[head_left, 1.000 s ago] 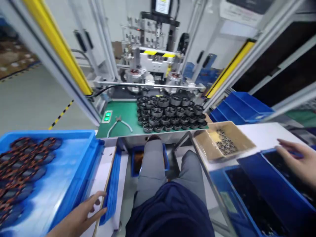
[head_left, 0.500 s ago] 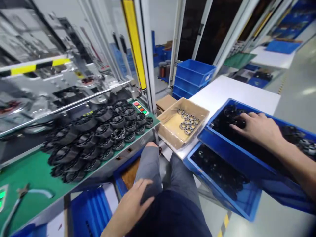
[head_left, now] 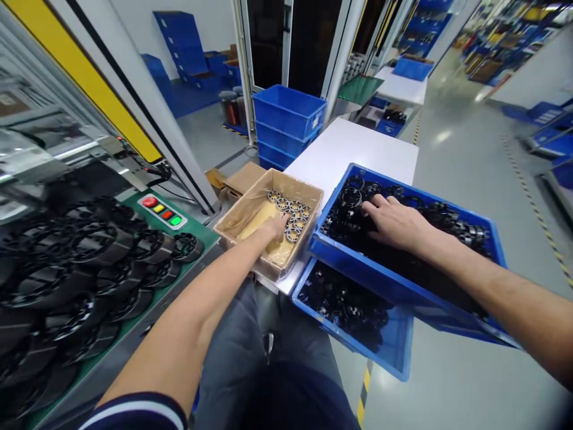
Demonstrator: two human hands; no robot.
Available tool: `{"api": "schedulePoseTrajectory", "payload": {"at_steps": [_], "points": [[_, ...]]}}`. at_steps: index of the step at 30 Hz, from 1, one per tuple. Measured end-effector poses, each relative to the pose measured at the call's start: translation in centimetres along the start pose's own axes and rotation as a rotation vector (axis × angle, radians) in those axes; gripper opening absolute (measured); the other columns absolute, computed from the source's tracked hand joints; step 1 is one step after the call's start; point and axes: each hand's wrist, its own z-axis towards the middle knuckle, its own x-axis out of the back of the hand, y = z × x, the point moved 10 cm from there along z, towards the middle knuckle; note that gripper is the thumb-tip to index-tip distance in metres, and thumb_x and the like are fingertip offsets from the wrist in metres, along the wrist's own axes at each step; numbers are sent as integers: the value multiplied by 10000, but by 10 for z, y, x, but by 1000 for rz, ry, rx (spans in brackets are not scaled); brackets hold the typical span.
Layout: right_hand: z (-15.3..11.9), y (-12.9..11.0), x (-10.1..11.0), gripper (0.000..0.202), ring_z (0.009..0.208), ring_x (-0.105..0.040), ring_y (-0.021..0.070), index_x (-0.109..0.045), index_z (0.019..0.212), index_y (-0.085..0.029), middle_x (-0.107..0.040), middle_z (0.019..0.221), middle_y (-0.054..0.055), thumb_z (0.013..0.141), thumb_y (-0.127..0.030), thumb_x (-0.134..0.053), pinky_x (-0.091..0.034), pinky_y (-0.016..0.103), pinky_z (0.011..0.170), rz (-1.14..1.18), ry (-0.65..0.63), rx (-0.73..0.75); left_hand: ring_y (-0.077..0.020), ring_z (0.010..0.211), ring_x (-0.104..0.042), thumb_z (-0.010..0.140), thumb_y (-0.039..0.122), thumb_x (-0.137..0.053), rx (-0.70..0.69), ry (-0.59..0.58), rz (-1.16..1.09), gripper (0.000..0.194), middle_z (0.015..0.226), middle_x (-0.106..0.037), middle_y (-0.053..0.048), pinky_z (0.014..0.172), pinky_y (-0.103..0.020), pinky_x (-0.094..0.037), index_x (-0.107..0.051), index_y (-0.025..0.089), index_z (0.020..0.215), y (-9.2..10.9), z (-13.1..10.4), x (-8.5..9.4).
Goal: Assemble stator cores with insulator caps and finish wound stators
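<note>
My left hand (head_left: 276,227) reaches into a cardboard box (head_left: 227,224) lined with clear film. Its fingers are drawn together on one of the small toothed metal rings (head_left: 293,235), and the fingertips are partly hidden. Several such rings lie flat at the box's right side. Over to the right, my right hand (head_left: 396,221) rests inside a blue crate (head_left: 496,242) of black ring-shaped parts (head_left: 351,197). The fingers there are somewhat bent and apart, touching the black parts; I see nothing gripped.
A second blue crate (head_left: 405,349) with black parts sits lower, below the first. Stacked black cylindrical cores (head_left: 101,245) stand on the green bench (head_left: 197,251) at left, near a button panel (head_left: 162,211). Blue bins (head_left: 289,101) are stacked behind the white table (head_left: 358,146).
My left hand has gone from above my lap into the cardboard box, onto the rings. My right hand stays in the upper blue crate. The view has turned to the right.
</note>
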Motion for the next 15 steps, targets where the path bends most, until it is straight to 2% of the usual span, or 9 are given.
{"api": "schedulePoseTrajectory", "payload": {"at_steps": [3, 6, 11, 13, 15], "points": [[4, 5, 1, 514, 1280, -784, 368, -711, 1497, -248, -721, 1463, 155, 1002, -278, -849, -678, 446, 1018, 18, -57, 13, -335, 1381, -783, 1135, 434, -864, 1, -48, 21, 552, 1617, -732, -161, 1156, -570, -722, -708, 203, 1612, -11, 20, -16], [10, 13, 0, 493, 1200, -822, 359, -725, 1515, -231, -712, 1482, 175, 1032, -273, -814, -666, 444, 974, 43, -94, -19, -341, 1404, -774, 1139, 434, -856, -16, -43, 4, 558, 1643, -718, -165, 1178, -586, -713, -701, 204, 1623, -18, 26, -22], [16, 13, 4, 429, 1184, -841, 334, -765, 1423, -232, -806, 1365, 150, 1011, -123, -723, -633, 401, 954, 59, -94, -54, -346, 1423, -767, 1142, 442, -853, -9, -17, -121, 537, 1637, -724, -164, 1194, -594, -704, -718, 200, 1601, -15, 24, -17], [14, 13, 13, 459, 1176, -847, 329, -754, 1436, -234, -848, 1328, 134, 1008, -84, -683, -616, 389, 935, 58, -58, -60, -343, 1415, -771, 1142, 447, -852, 5, 0, -216, 521, 1619, -735, -161, 1190, -592, -705, -729, 196, 1582, -14, 18, -12], [7, 17, 27, 494, 1117, -855, 334, -733, 1496, -221, -860, 1385, 156, 1025, -88, -663, -591, 393, 892, 60, 3, -81, -340, 1403, -776, 1142, 452, -852, 29, 28, -342, 511, 1601, -744, -162, 1183, -587, -708, -737, 188, 1565, -17, 8, -5]]}}
